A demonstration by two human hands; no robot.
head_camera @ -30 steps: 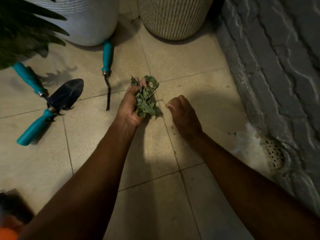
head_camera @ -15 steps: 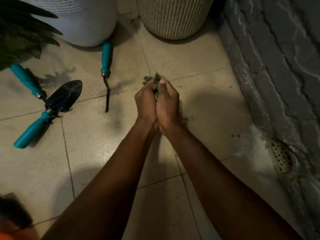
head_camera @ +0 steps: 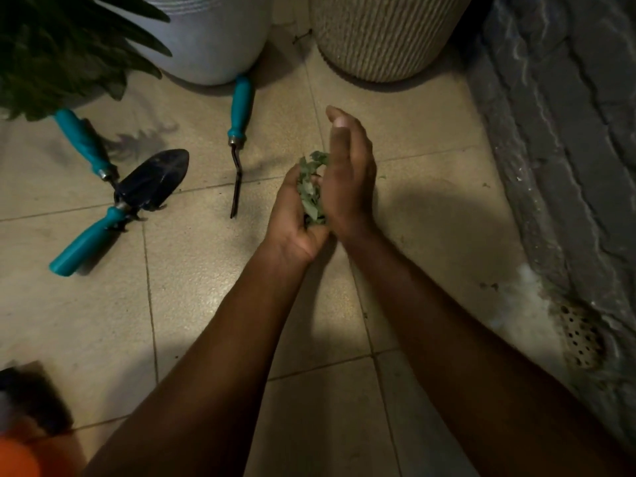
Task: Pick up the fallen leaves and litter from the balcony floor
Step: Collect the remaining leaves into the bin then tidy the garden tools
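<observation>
My left hand (head_camera: pixel 296 218) cups the leaves (head_camera: pixel 311 197), curled round them. My right hand (head_camera: pixel 347 180) presses flat against the wad, fingers straight. The bundle sits between my palms, to the right of the trowel (head_camera: pixel 151 180). I judge it near weightless, dry, springy and crumbly, so it is best cradled from below, not squeezed. Half a second ago both hands were clasped tight over it. Now the right has opened and more green shows.
</observation>
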